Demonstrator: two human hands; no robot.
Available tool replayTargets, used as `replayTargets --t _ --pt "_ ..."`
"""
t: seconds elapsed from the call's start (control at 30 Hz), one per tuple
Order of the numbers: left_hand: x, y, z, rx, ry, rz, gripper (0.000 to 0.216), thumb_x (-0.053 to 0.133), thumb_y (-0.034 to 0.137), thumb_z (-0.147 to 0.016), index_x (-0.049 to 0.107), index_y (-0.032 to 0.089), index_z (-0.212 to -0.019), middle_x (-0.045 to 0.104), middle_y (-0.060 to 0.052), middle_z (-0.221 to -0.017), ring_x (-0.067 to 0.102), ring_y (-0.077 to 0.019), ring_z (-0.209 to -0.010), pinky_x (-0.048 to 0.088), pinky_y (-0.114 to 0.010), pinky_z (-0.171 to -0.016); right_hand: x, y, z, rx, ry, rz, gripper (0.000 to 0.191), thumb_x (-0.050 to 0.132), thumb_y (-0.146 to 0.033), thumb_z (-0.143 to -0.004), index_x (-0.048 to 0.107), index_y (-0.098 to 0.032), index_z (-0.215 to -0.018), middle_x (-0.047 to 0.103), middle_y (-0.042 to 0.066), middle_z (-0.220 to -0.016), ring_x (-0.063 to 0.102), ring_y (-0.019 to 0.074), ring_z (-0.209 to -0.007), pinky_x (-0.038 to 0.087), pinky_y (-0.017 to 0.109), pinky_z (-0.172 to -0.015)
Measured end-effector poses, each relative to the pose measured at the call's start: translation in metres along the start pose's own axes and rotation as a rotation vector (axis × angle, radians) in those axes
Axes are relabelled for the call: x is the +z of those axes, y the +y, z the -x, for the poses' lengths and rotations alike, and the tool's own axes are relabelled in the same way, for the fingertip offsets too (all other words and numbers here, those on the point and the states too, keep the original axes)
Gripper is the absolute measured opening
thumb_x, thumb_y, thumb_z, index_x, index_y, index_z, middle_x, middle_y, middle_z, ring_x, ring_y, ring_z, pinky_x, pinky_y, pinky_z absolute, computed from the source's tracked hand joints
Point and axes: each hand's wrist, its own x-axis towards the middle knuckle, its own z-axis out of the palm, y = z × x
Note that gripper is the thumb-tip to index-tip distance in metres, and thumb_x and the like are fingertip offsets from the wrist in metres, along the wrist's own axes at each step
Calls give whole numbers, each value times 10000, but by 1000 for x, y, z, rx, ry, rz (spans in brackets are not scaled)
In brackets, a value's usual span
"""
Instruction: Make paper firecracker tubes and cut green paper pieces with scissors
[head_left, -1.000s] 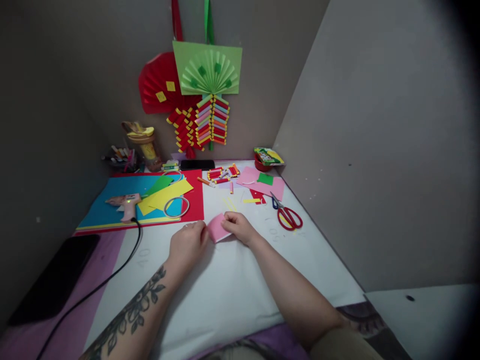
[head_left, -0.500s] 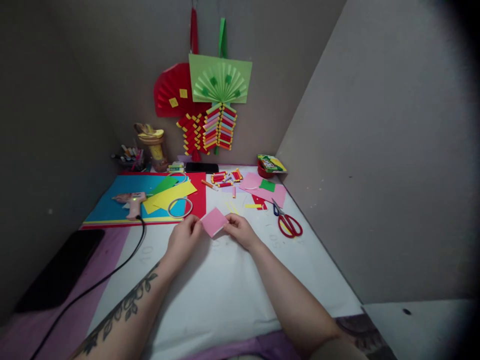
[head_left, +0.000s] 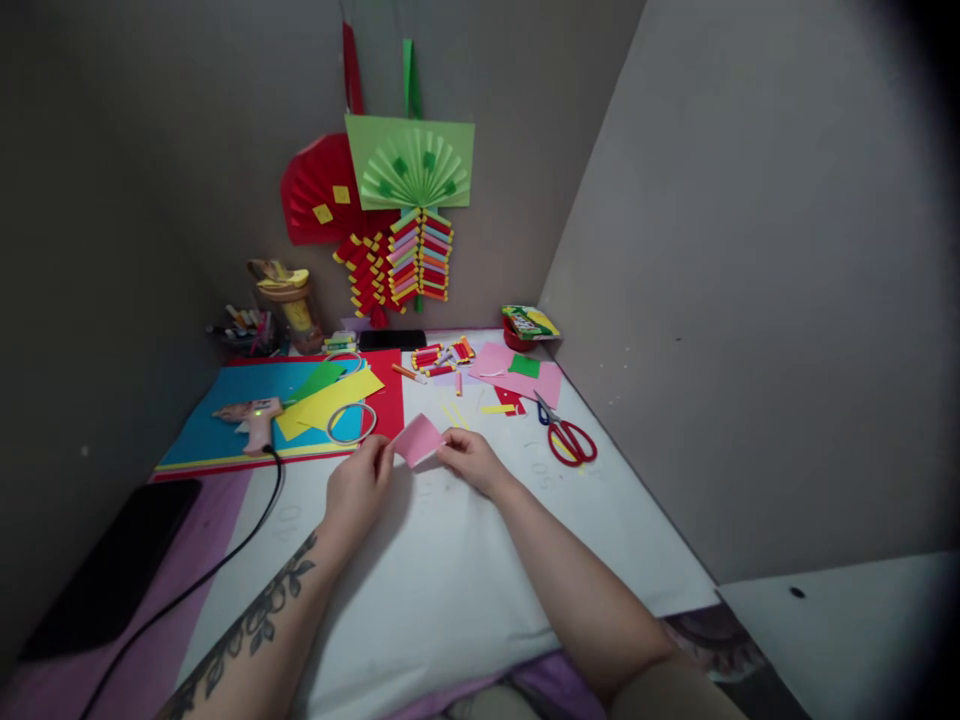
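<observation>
White sheet (head_left: 420,610) fills the lower middle of frame. Blue card (head_left: 204,402) in the stack at centre left; glue gun (head_left: 260,425) lying across it. Green fan (head_left: 415,172) hangs upper centre.

Left hand (head_left: 357,487), left of frame centre: fingertips closed on the paper's left corner. Right hand (head_left: 475,463), near centre: thumb and fingers pinching the right corner.

Red-handled scissors (head_left: 559,424) right of centre, apart from both hands.

Smallest, the pink paper (head_left: 418,440): near frame centre, between the two sets of fingertips, tilted like a diamond. Held span runs left to right; looks near square, no clear long axis. Neither hand nearer; both touch it.
</observation>
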Motion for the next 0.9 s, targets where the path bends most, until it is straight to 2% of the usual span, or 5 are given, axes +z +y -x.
replayTargets --t 0.3,0.6,0.77,0.83,0.9 --pt "-1 1 -3 12 -36 43 245 357 387 -884 539 224 -895 638 -26 -756 587 -181 -677 337 -242 -579 1 -1 -1 -51 11 128 240 557 -395 -765 539 -168 -692 424 -49 -576 369 90 -551 283 202 -509" --pt "3 -3 0 16 -33 156 240 390 399 -861 544 216 -840 594 1 -660 538 -161 -605 336 -244 -563 2 -2 1 -80 -16 162 207 549 -333 -773 540 -160 -661 409 -48 -604 368 89 -586 278 203 -534" --pt "14 -9 -3 -82 2 436 315 491 451 -794 544 182 -947 577 11 -655 537 -155 -598 373 -241 -556 3 -1 -1 -43 26 108 203 562 -338 -760 550 -160 -663 395 -58 -560 346 83 -545 263 205 -517" --pt "18 -8 -3 -116 -52 581 361 545 459 -755 533 164 -964 573 16 -655 538 -149 -590 385 -237 -547 4 -1 -1 -32 35 89 208 557 -346 -764 541 -166 -660 387 -64 -539 336 82 -528 259 206 -511" --pt "19 -6 -2 -119 -139 639 330 575 452 -733 542 158 -879 552 24 -620 520 -138 -563 372 -231 -526 4 -1 -1 -30 36 82 214 556 -349 -763 531 -170 -648 381 -66 -526 329 82 -519 256 206 -505"
